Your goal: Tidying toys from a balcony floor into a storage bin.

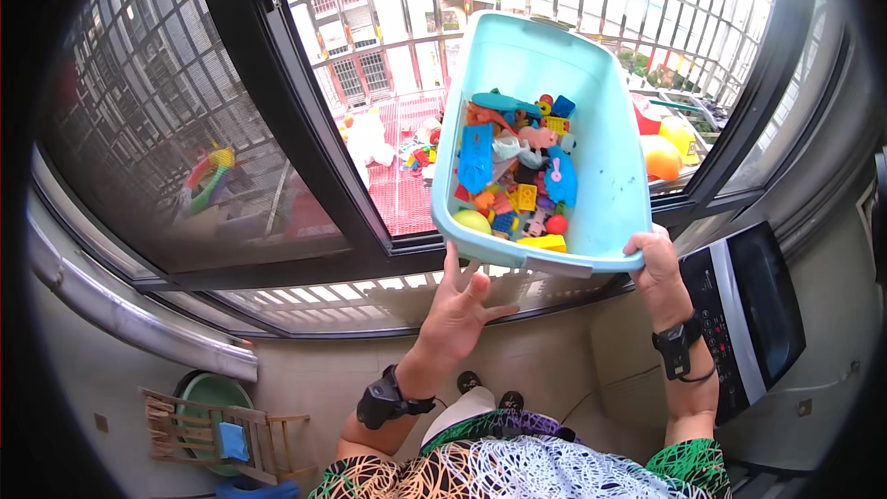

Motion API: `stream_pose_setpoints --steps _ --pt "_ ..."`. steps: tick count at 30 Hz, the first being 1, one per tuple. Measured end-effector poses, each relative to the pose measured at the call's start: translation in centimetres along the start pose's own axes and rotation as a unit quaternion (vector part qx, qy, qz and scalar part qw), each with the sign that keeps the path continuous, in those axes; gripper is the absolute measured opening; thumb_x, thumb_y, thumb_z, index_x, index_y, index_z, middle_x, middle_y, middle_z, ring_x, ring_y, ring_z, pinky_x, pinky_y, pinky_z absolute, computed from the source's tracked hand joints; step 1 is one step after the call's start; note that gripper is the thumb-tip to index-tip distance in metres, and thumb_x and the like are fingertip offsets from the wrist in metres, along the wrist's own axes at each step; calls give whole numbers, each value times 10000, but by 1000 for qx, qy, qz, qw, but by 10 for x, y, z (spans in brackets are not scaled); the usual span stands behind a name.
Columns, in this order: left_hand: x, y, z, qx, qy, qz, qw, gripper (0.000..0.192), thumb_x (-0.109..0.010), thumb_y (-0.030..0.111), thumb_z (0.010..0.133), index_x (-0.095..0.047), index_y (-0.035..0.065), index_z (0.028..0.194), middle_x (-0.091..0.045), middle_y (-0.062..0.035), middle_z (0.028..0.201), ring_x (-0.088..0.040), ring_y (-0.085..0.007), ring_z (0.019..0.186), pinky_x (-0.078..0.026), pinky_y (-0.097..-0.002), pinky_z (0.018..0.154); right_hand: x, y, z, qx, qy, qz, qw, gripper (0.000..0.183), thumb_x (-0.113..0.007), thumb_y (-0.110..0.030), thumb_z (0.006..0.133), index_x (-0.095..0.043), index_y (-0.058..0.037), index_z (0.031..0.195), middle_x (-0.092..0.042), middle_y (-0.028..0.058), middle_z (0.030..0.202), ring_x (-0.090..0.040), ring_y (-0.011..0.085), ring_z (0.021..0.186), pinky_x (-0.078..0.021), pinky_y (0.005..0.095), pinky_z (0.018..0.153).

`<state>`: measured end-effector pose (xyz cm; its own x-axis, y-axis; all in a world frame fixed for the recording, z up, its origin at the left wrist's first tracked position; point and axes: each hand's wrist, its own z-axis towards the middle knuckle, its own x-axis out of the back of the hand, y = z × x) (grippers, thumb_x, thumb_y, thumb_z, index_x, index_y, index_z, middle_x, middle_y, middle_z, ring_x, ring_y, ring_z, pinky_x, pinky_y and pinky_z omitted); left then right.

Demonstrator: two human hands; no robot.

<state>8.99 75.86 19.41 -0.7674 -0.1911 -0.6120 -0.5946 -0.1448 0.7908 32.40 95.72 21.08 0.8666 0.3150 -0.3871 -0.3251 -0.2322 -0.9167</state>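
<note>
A light blue plastic storage bin (610,152) is held tilted in the window opening, its inside facing me. Plastic toys lie in it: a blue toy piece (475,159), a red ball (556,224), a yellow-green ball (472,221), yellow building blocks (527,197) and others. My right hand (655,263) grips the bin's near right corner. At the near left corner, my left hand (461,308) has its fingers spread, with a fingertip at or close to the bin's underside; whether it bears weight I cannot tell.
Beyond the black window frame (298,104), toys lie on a red mesh shelf (402,194) inside metal bars. An orange ball (662,158) is at the right. A washing machine (755,312) stands right; a wooden chair (208,430) and green basin (232,395) are lower left.
</note>
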Motion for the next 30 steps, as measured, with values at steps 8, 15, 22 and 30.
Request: stream_pose_setpoints --steps 8,15,22,30 --pt "20 -18 53 -113 89 119 982 804 -552 537 930 -188 128 1519 -366 -105 1482 -338 -290 1379 -378 -546 1032 34 -1 57 -17 -10 -15 1000 340 -498 123 570 -602 87 892 -605 99 837 -606 227 735 -502 298 682" --pt "59 -42 86 -79 -15 60 995 693 -523 380 994 -180 119 1536 -344 -59 1496 -393 -211 1350 -358 -477 1079 38 -5 78 -16 34 -87 995 442 -481 97 530 -609 118 952 -640 147 901 -632 283 793 -520 318 742" --pt "113 -28 112 -42 -163 148 975 807 -653 360 921 -203 95 1537 -364 -84 1505 -368 -220 1362 -333 -365 1090 47 4 89 -13 27 -107 994 492 -466 100 523 -603 135 995 -652 170 950 -639 288 820 -520 316 761" --pt "267 -24 209 -37 243 525 815 815 -819 459 705 -546 -52 1277 -588 -236 1236 -570 -301 1162 -461 -380 970 67 8 122 -12 6 -139 990 460 -464 111 528 -623 115 960 -660 149 909 -644 263 784 -518 297 741"
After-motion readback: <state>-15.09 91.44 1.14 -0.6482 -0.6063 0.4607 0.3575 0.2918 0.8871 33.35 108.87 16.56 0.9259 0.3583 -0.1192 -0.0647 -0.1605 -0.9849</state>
